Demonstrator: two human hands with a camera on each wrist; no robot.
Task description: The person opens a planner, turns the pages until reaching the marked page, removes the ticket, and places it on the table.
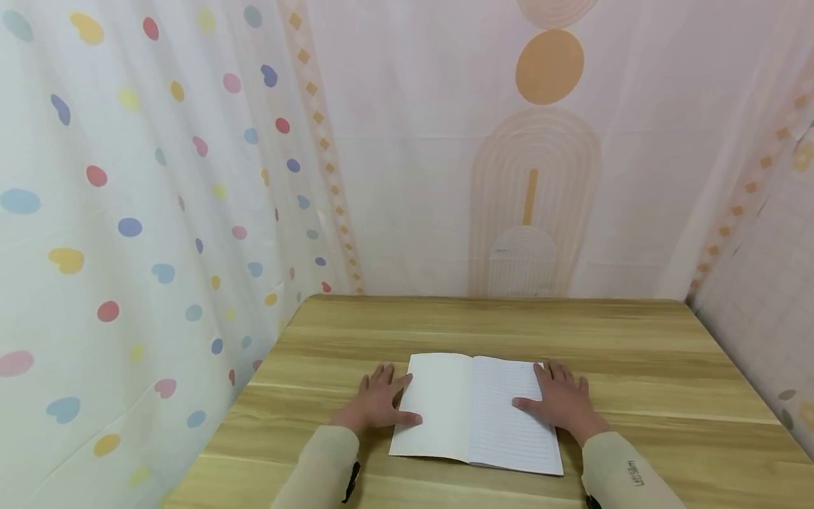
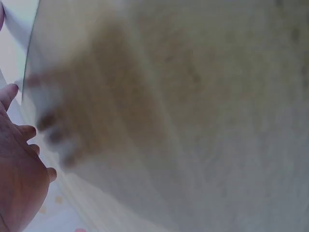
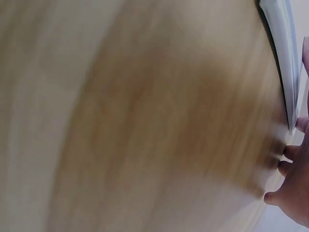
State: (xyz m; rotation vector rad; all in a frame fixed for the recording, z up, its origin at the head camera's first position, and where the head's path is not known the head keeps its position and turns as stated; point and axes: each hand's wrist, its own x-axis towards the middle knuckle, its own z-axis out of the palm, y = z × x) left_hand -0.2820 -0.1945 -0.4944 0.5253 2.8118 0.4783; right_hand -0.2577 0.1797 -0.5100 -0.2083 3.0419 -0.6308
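Observation:
A notebook [image 1: 439, 406] lies spread on the wooden table, with a blank left side and a lined right page [image 1: 502, 438]. At its left edge my left hand [image 1: 376, 404] has its fingers spread, the thumb and index finger resting on the blank side. My right hand [image 1: 562, 399] touches the right edge, its thumb lying on the lined page and the other fingers stretched out. In the left wrist view, the left hand [image 2: 21, 164] shows beside a notebook corner. The right wrist view has the notebook's page edges [image 3: 285, 58] beside the right hand [image 3: 294, 179].
The wood-grain table [image 1: 509, 325] reaches back to a patterned curtain [image 1: 407, 177]. A curtain with coloured dots [image 1: 159, 233] hangs along the left side, and another pale curtain [image 1: 776, 283] borders the right.

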